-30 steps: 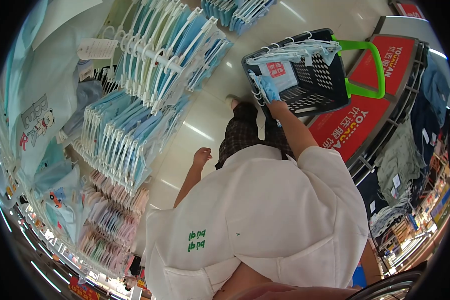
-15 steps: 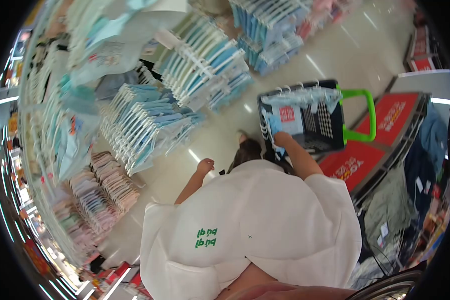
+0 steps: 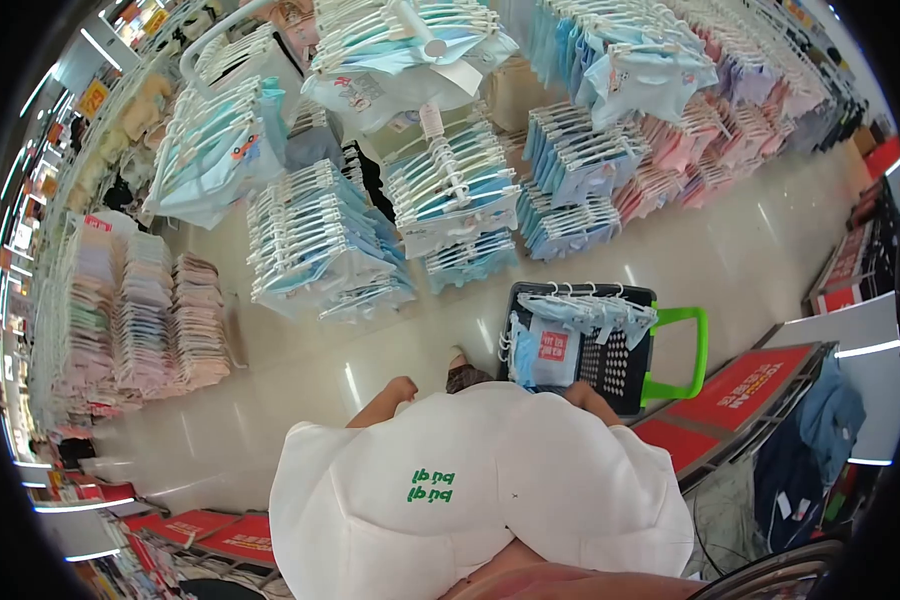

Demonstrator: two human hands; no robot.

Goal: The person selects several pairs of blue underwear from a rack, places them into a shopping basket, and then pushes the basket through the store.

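Note:
My left hand (image 3: 402, 387) is in front of my white shirt on the left side, over the floor, near no object; its fingers look curled and nothing shows in them. On the other side, my right hand (image 3: 578, 392) is at the near edge of a black shopping basket (image 3: 610, 370) with a green handle (image 3: 701, 350); its fingers are hidden. In the basket lie light blue garments on white hangers (image 3: 600, 310) and a pack with a red label (image 3: 553, 346).
Racks of blue hanging clothes (image 3: 320, 245) stand ahead, with pink clothes (image 3: 685, 140) beyond to the right. Folded stacks (image 3: 145, 310) are at the left. Red display boards (image 3: 740, 385) edge a clothes bin at the right. Shiny floor (image 3: 300, 390) runs between.
The view has tilted up and shows more racks ahead. Both hands and the basket sit lower in the picture, and my right hand's fingers are less visible at the basket.

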